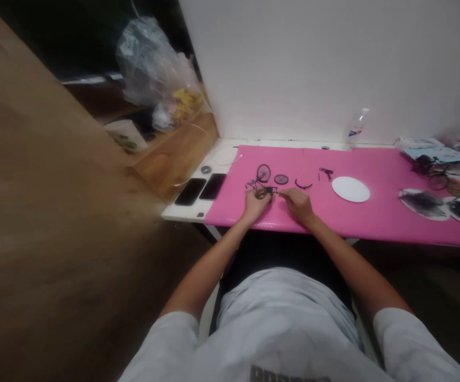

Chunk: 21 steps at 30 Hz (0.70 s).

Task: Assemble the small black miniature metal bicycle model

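Observation:
A small dark model bicycle frame (260, 189) with one wheel attached is gripped by my left hand (255, 206) over the pink mat (237, 212). Just right of it, my right hand (298, 205) is pinched at the frame's right end; what its fingertips hold is too small to make out. Beyond the hands lie a loose spoked wheel (281, 179) and a curved black part (303, 185). Farther right are a dark pistol-shaped tool or part (327, 173) and a white round plate (350, 189).
Two dark phones (190, 191) lie at the table's left end, near a small round disc (206, 170). A clear bottle (358, 127) stands by the wall. At the right are plates of black parts (424, 203) and another model bicycle (432, 172).

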### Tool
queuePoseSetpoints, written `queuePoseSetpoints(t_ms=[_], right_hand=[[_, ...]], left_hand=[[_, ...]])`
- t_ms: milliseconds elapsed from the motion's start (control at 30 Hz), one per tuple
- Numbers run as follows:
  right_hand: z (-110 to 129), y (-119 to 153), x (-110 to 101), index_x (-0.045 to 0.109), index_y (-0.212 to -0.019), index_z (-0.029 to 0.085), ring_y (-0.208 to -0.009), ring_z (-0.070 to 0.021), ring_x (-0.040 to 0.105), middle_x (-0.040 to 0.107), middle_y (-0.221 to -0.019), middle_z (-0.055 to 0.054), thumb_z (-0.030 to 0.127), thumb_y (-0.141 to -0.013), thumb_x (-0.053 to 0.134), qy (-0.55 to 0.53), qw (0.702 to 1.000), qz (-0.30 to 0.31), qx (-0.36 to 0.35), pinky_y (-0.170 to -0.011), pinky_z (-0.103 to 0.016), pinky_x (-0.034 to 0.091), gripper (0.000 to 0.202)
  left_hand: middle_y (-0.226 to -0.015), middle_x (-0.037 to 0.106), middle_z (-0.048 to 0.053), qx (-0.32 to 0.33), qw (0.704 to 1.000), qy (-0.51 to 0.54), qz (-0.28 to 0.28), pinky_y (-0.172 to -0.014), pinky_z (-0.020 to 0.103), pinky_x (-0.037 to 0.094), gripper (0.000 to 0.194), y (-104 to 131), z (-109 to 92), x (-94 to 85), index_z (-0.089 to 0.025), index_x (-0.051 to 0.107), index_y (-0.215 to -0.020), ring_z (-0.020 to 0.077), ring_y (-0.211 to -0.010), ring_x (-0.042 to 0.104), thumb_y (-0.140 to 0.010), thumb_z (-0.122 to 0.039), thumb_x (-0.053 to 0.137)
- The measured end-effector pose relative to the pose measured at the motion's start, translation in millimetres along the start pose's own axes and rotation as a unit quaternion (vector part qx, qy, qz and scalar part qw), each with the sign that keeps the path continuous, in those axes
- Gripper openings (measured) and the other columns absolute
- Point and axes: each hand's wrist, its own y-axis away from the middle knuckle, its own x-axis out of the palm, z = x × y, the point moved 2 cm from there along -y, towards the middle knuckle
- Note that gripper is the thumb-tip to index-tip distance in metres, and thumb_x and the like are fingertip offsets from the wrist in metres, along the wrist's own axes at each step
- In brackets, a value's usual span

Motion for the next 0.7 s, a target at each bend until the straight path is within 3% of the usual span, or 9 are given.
queuePoseSetpoints(t_ms=[300,700], right_hand=[[-8.0,1.1,3.3,0.085,-0.108,0.029,-0.106,-0.0305,0.077,0.084,-0.112,-0.01,0.035,-0.108,0.056,-0.007,1.0,-0.001,0.008,-0.102,-0.05,0.061,0.029],[-6.8,2.4,5.1,0.085,-0.11,0.03,-0.108,-0.0305,0.078,0.085,-0.115,-0.008,0.028,-0.107,0.054,0.017,1.0,0.013,0.006,-0.101,-0.049,0.061,0.031]], left_hand=[[-0.1,0.083,0.011,-0.012,1.0,-0.013,-0.008,-0.088,0.031,0.064,0.027,-0.2,-4.0,1.8,-0.013,0.078,-0.1,0.021,-0.092,0.081,-0.075,-0.02,0.081],[-0.106,0.084,0.012,0.006,0.999,-0.035,0.0,-0.094,0.033,0.064,0.029,0.0,-1.9,0.3,-0.013,0.079,-0.105,0.021,-0.096,0.081,-0.077,-0.018,0.08]])
